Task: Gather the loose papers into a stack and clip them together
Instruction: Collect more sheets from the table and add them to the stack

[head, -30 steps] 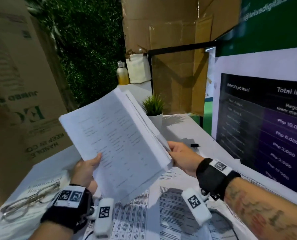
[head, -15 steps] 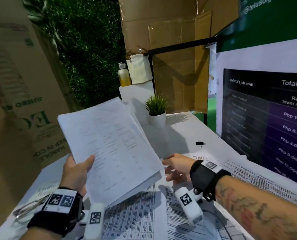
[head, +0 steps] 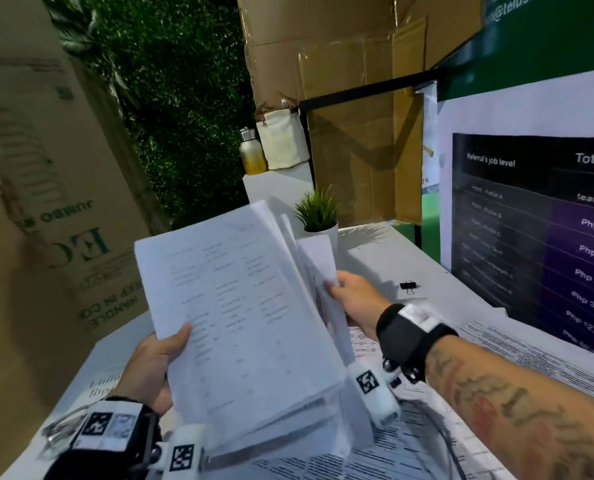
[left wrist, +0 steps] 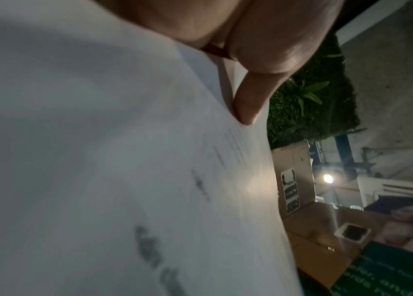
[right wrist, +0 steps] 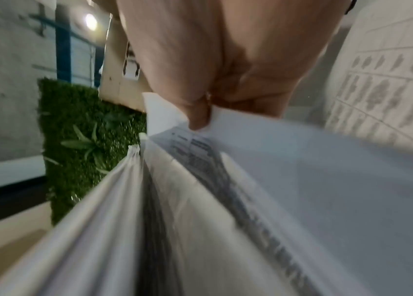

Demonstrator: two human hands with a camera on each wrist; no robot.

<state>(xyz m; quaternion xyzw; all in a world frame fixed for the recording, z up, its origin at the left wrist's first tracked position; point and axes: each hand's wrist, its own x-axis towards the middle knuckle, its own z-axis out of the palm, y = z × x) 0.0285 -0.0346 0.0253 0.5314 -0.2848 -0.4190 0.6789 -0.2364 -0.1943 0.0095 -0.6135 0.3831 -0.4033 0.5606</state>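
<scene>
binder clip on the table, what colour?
Black; the small binder clip shows best in the head view.

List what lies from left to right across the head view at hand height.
cardboard box → left hand → stack of papers → right hand → binder clip → poster

The right hand (head: 352, 299), empty on the table half a second ago, now pinches a sheet (head: 318, 259) against the stack (head: 240, 317).

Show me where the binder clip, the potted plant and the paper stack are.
binder clip (head: 407, 286), head view, on its black body.
potted plant (head: 318, 207), head view, on the green leaves.
paper stack (head: 233, 306), head view, on the top sheet's middle.
</scene>
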